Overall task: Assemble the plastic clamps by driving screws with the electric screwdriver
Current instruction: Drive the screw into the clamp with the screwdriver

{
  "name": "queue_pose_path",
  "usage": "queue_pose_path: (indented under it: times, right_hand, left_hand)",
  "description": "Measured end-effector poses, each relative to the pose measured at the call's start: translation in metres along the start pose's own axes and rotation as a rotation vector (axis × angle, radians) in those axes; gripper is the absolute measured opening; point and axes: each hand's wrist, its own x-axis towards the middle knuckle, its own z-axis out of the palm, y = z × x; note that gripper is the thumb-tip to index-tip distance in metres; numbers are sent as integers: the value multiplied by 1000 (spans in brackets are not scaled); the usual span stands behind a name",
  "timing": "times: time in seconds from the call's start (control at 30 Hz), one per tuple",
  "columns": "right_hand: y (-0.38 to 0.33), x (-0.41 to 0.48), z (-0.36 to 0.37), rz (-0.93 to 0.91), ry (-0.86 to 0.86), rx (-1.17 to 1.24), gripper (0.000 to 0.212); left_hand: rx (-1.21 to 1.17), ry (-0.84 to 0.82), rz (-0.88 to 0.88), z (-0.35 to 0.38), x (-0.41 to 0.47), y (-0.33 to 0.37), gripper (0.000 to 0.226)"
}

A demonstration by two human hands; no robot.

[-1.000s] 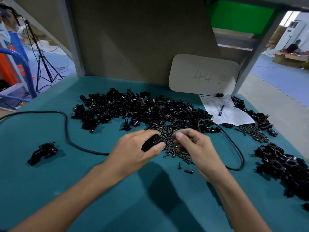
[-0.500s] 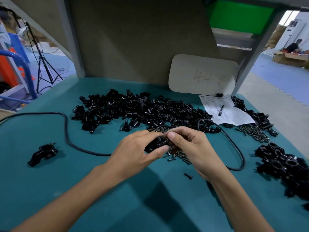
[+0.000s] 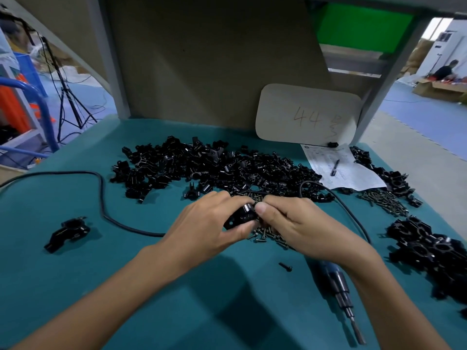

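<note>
The left hand (image 3: 209,223) grips a black plastic clamp (image 3: 241,218), thumb beneath and fingers curled over its top. The right hand (image 3: 298,226) meets it from the right, curled fingers and thumb pinching the same clamp's right end. Whether a screw sits between those fingertips cannot be told.

Directly under both hands lies a small heap of screws (image 3: 265,233) on the teal counter (image 3: 75,286). A single loose screw (image 3: 285,267) rests just nearer. The electric screwdriver (image 3: 336,286) lies flat on the counter, partly hidden beneath the right forearm, with its bit pointing toward the near edge. A black cable (image 3: 101,198) snakes across the counter on the left and passes behind the left hand.

Farther back, a broad pile of loose clamp parts (image 3: 214,170) spreads across the counter. One assembled clamp (image 3: 68,232) sits alone at the left. At the right is a stack of assembled clamps (image 3: 434,251), with a second screw heap (image 3: 384,202) beyond it. A paper sheet (image 3: 353,178) with a pen (image 3: 334,167) lies far right, below a card marked "44" (image 3: 308,114).
</note>
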Motion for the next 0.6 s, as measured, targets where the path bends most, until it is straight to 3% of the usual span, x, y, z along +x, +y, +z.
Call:
queue_pose_path:
  times: [0.1,0.23,0.33,0.4,0.5,0.6]
  right_hand:
    - [-2,3,-2,6,-104,100,40]
    - [-2,2,-3,18,-129,114,57]
    - [1,0,-5,27,-201,213,36]
    - [1,0,-4,15,-194,210,45]
    - [11,-3,-5,104,-119,65,66]
    - [52,-17,-4,376,107,-320,55]
  left_hand:
    - [17,6,40,-2,0,3,44]
    - [56,4,68,-2,0,3,43]
    - [44,18,66,0,0,3,43]
    - [44,21,72,1,0,2,41]
    - [67,38,73,1,-1,0,43]
    - [99,62,73,1,-3,-2,52]
